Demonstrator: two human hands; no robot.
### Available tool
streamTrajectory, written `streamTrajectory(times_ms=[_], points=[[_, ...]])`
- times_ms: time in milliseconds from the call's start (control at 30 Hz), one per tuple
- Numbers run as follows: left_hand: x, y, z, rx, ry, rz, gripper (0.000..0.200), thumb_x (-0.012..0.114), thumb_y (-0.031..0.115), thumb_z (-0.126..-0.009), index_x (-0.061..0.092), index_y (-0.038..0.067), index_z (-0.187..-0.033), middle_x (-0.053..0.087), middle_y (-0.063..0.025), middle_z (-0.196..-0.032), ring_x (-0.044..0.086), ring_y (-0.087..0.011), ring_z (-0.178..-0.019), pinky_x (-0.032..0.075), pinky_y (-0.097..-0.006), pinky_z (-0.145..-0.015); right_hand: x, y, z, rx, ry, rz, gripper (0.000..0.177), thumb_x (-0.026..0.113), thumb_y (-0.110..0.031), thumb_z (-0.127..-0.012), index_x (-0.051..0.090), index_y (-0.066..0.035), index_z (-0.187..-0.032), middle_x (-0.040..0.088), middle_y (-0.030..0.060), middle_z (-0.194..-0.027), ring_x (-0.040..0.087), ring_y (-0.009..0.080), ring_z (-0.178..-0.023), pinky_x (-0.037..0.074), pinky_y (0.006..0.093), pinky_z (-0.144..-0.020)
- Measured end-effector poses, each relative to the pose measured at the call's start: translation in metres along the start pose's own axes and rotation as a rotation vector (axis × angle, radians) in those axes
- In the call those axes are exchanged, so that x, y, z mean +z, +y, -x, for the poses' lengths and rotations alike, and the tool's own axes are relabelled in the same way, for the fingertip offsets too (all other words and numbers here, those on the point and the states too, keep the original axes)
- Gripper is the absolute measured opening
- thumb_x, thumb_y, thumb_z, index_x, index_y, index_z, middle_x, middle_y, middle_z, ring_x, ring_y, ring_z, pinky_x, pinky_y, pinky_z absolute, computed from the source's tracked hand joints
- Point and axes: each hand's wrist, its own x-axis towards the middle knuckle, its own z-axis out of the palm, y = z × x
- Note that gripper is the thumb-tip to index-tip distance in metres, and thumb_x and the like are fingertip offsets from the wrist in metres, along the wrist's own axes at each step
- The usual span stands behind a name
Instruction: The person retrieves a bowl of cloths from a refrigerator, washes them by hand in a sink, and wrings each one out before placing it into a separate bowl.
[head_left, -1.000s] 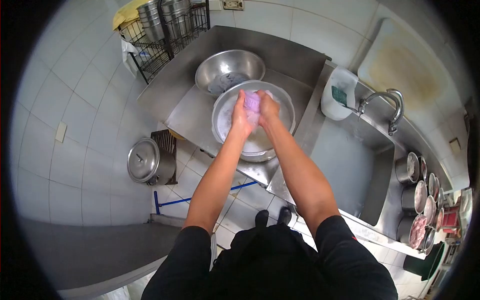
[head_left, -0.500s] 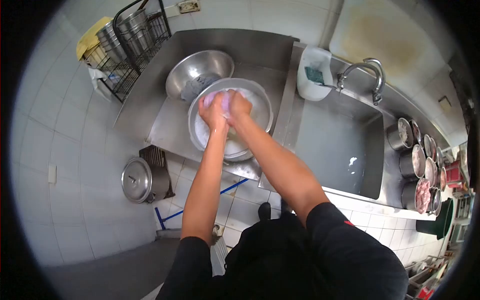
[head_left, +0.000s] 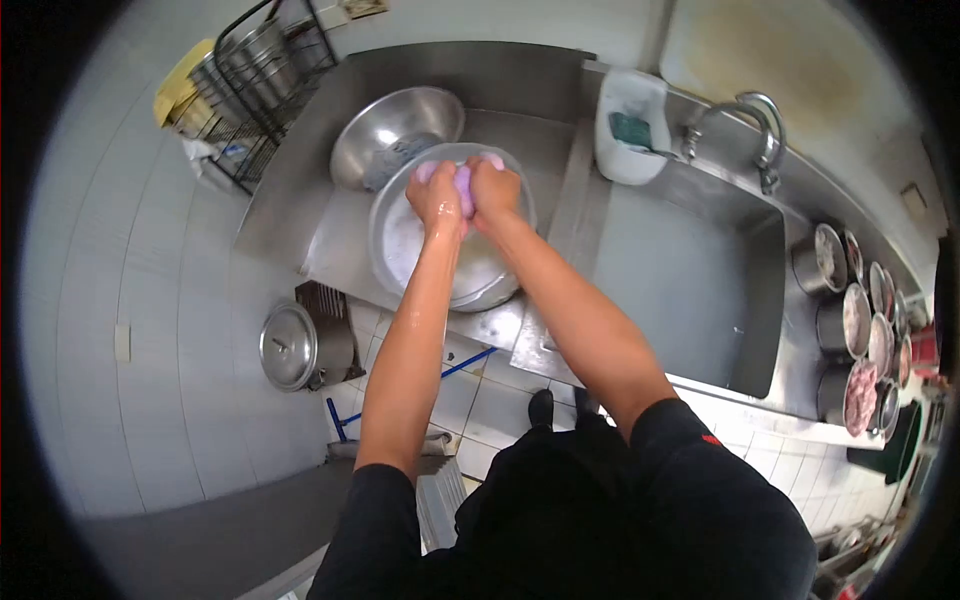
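Note:
A wet pink-lilac cloth [head_left: 464,190] is bunched between my two hands over a round metal basin [head_left: 378,240] of whitish, sudsy water [head_left: 408,245]. My left hand [head_left: 437,203] is closed around one side of it, and my right hand [head_left: 495,192] grips the other side, close beside the left. Water glistens on my left wrist. Parts of the cloth stick out above the fingers of both hands. Just behind the basin, a wide steel bowl [head_left: 365,125] leans with a dark grey cloth [head_left: 400,158] in it.
To the right lies a sink [head_left: 680,290] filled with greyish water, with a curved faucet [head_left: 765,135]. A white container [head_left: 630,90] holds a green scouring pad [head_left: 630,130]. Several metal pots [head_left: 835,325] line the right counter. A lidded pot [head_left: 290,347] stands low at left, below a wire rack [head_left: 270,110].
My hands have moved slightly apart, still gripping the pink-lilac cloth, and more of it shows between them. The whole view has shifted a little.

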Motion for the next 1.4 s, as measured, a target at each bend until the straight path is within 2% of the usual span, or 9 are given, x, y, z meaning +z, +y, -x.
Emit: streamTrajectory(times_ms=[167,433,533,733,800,1000,1100,1167,1400], points=[[0.091,-0.027,0.107,-0.17,-0.516,-0.094,0.033,0.067,0.016,-0.086,0.058,0.0,-0.113,0.063,-0.0089,-0.102,0.061,-0.0166,-0.088,0.052,-0.0302,-0.073,-0.205,-0.067,0.015,0.105,-0.508,-0.523,0.038,0.055,-0.025,-0.087,0.053,-0.008,-0.12,0.06,0.0061,-0.111,0.056,0.0221,-0.104,0.041,0.0431,-0.096],[0.104,-0.263,0.172,-0.148,-0.924,-1.254,0.03,0.065,0.013,-0.072,0.068,0.004,-0.1,0.07,-0.0162,-0.089,0.067,-0.0313,-0.083,0.052,-0.0395,-0.075,-0.565,0.063,-0.037,-0.067,0.137,1.084,0.025,0.062,-0.02,-0.082,0.07,0.002,-0.092,0.07,0.0167,-0.082,0.068,0.0235,-0.075,0.052,0.0324,-0.072],[0.09,-0.314,0.166,-0.163,-0.878,-1.412,0.067,0.069,0.021,-0.072,0.046,0.01,-0.134,0.049,-0.0204,-0.134,0.046,-0.0355,-0.125,0.043,-0.0423,-0.097,-0.649,0.104,-0.057,0.116,0.429,1.163,0.044,0.066,-0.036,-0.08,0.066,0.004,-0.101,0.067,0.0229,-0.094,0.067,0.035,-0.086,0.052,0.0398,-0.078],[0.088,-0.358,0.204,-1.24,-0.551,-1.044,0.093,0.06,0.062,-0.079,0.018,0.015,-0.148,0.012,-0.0133,-0.155,0.021,-0.0331,-0.139,0.035,-0.0487,-0.104,-0.548,0.174,-0.069,0.443,0.272,1.112,0.081,0.035,-0.067,-0.085,0.058,0.003,-0.118,0.058,0.0274,-0.116,0.052,0.0398,-0.116,0.038,0.0461,-0.099],[0.091,-0.356,0.221,-1.325,-0.377,-0.746,0.081,0.049,0.07,-0.081,0.041,0.011,-0.135,0.04,-0.0126,-0.14,0.041,-0.0299,-0.127,0.037,-0.0489,-0.1,-0.474,0.178,-0.07,0.519,0.009,1.022,0.09,0.029,-0.076,-0.084,0.062,0.003,-0.112,0.056,0.0302,-0.118,0.05,0.0414,-0.118,0.036,0.0473,-0.1],[0.026,-0.423,0.193,-1.279,-0.404,-0.287,0.052,0.042,0.056,-0.089,0.062,0.01,-0.104,0.063,-0.0075,-0.101,0.059,-0.0236,-0.096,0.047,-0.0475,-0.085,-0.399,0.146,-0.004,-0.056,-0.209,0.807,0.041,0.062,-0.037,-0.082,0.064,0.002,-0.093,0.065,0.0252,-0.086,0.065,0.0392,-0.081,0.052,0.0438,-0.071],[0.033,-0.414,0.215,-1.328,-0.297,-0.258,0.047,0.045,0.05,-0.089,0.063,0.009,-0.102,0.064,-0.0086,-0.099,0.059,-0.0238,-0.095,0.046,-0.0457,-0.087,-0.363,0.068,0.03,0.144,-0.139,0.709,0.034,0.064,-0.033,-0.078,0.063,0.0,-0.087,0.065,0.0258,-0.09,0.063,0.043,-0.086,0.05,0.0465,-0.074],[0.046,-0.415,0.23,-1.395,-0.267,-0.232,0.043,0.046,0.046,-0.089,0.063,0.008,-0.1,0.064,-0.0093,-0.097,0.06,-0.024,-0.095,0.046,-0.0446,-0.089,-0.392,0.112,0.01,-0.434,0.027,0.658,0.032,0.06,-0.032,-0.081,0.064,-0.001,-0.089,0.066,0.0235,-0.088,0.063,0.0417,-0.085,0.051,0.0476,-0.072],[0.068,-0.4,0.168,-0.896,-0.312,-0.368,0.046,0.062,0.041,-0.082,0.057,0.009,-0.115,0.061,-0.01,-0.103,0.056,-0.0234,-0.093,0.047,-0.0385,-0.082,-0.619,0.188,-0.09,0.082,-0.338,1.682,0.034,0.048,-0.033,-0.091,0.066,-0.007,-0.1,0.063,0.0223,-0.104,0.059,0.0393,-0.1,0.044,0.0493,-0.088]])
